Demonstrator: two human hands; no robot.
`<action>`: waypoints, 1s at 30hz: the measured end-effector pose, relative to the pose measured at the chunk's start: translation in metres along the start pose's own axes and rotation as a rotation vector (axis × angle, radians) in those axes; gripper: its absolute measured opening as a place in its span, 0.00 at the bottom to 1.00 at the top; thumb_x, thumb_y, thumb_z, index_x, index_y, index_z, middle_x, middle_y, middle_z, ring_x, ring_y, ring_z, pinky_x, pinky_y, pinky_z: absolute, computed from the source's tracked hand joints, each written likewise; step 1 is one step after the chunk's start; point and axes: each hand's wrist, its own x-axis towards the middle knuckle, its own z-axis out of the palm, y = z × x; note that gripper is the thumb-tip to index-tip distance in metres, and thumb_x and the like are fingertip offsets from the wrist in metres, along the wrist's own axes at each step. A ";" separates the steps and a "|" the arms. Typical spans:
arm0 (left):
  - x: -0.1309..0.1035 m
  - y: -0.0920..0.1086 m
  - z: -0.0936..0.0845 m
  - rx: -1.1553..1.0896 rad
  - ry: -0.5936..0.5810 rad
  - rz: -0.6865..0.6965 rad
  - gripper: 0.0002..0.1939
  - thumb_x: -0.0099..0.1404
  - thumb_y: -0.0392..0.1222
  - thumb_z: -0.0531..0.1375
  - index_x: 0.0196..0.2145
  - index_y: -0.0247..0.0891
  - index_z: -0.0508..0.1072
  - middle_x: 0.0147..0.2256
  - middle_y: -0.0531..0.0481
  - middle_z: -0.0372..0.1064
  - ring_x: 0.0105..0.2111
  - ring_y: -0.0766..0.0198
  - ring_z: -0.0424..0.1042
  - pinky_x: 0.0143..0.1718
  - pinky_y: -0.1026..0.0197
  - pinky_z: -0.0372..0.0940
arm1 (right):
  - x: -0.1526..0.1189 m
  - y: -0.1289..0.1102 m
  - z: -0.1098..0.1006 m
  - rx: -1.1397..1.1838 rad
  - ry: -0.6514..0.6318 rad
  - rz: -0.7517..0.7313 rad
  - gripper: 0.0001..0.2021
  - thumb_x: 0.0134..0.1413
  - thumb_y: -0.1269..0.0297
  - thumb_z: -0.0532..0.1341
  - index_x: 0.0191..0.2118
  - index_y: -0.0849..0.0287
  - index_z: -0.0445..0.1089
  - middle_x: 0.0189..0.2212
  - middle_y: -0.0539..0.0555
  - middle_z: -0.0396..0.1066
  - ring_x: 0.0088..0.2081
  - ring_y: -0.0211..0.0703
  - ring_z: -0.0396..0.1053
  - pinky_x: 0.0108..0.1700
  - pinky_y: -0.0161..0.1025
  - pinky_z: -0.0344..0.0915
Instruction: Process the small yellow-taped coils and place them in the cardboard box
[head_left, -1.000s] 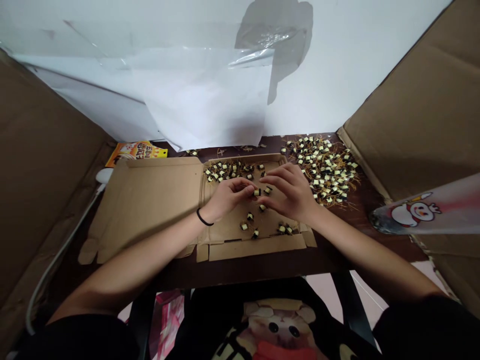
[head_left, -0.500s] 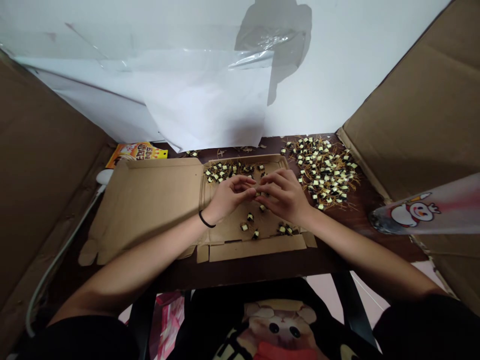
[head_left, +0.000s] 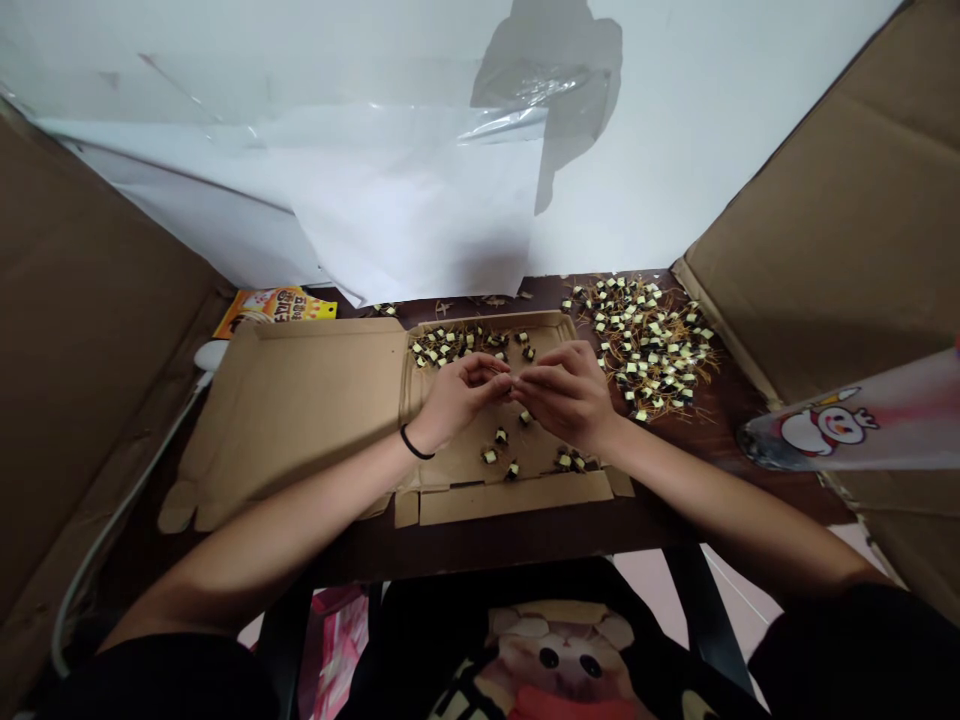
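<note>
My left hand (head_left: 459, 398), with a black band on its wrist, is closed in a pinch over the cardboard tray (head_left: 517, 492). Facing it, my right hand (head_left: 574, 397) is closed too, its fingertips meeting the left ones. Whatever sits between the fingertips is too small and covered to make out. Around the hands in the tray lie small black parts with pale yellow tops and thin copper-coloured wires: a cluster (head_left: 446, 345) at the back left, a few loose parts (head_left: 501, 436) nearer me, and a small group (head_left: 570, 460) at the front right.
A large heap of the same wired parts (head_left: 652, 345) covers the table to the right. The tray's flat cardboard lid (head_left: 300, 420) extends left, near a yellow packet (head_left: 277, 303) and a white cable (head_left: 135, 490). A clear cup (head_left: 847, 425) lies at the right; cardboard walls (head_left: 840, 200) flank the table.
My right hand's fingers have drawn closer together, uncovering a part behind them in the tray. My left hand has hardly moved.
</note>
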 end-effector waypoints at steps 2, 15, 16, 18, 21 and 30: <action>0.000 0.000 0.000 -0.022 0.008 -0.003 0.20 0.50 0.49 0.69 0.35 0.33 0.70 0.27 0.52 0.71 0.27 0.68 0.73 0.33 0.63 0.69 | 0.000 0.000 0.001 -0.005 0.014 0.005 0.04 0.58 0.61 0.60 0.35 0.49 0.73 0.33 0.51 0.74 0.37 0.44 0.66 0.43 0.48 0.56; -0.012 0.007 -0.005 0.510 -0.418 0.242 0.14 0.58 0.50 0.64 0.32 0.36 0.78 0.27 0.49 0.72 0.26 0.68 0.67 0.29 0.64 0.61 | 0.016 0.044 -0.031 0.082 -0.292 0.229 0.09 0.56 0.69 0.55 0.35 0.59 0.74 0.28 0.54 0.71 0.32 0.43 0.67 0.35 0.39 0.61; -0.012 0.007 -0.006 0.532 -0.416 0.279 0.14 0.59 0.51 0.63 0.32 0.36 0.78 0.28 0.48 0.73 0.28 0.67 0.68 0.31 0.64 0.62 | 0.015 0.044 -0.032 0.108 -0.341 0.210 0.09 0.57 0.68 0.55 0.36 0.59 0.74 0.30 0.54 0.71 0.34 0.43 0.67 0.37 0.40 0.62; -0.013 0.007 -0.006 0.564 -0.336 0.324 0.16 0.62 0.53 0.60 0.32 0.36 0.78 0.29 0.46 0.73 0.30 0.65 0.69 0.33 0.62 0.63 | 0.014 0.042 -0.032 0.133 -0.390 0.183 0.10 0.58 0.66 0.56 0.40 0.59 0.74 0.34 0.55 0.71 0.39 0.45 0.67 0.40 0.41 0.63; -0.012 0.005 -0.005 0.638 -0.234 0.322 0.18 0.66 0.52 0.55 0.33 0.36 0.78 0.29 0.46 0.74 0.31 0.64 0.70 0.33 0.63 0.63 | 0.011 0.037 -0.028 0.084 -0.460 0.134 0.11 0.57 0.61 0.58 0.43 0.59 0.72 0.37 0.57 0.70 0.42 0.49 0.65 0.44 0.44 0.62; -0.014 0.007 -0.004 0.554 -0.540 0.342 0.19 0.67 0.51 0.54 0.33 0.34 0.78 0.32 0.43 0.76 0.32 0.64 0.73 0.35 0.63 0.65 | 0.012 0.034 -0.029 0.104 -0.407 0.206 0.04 0.54 0.66 0.61 0.35 0.59 0.69 0.32 0.55 0.69 0.36 0.45 0.65 0.38 0.40 0.61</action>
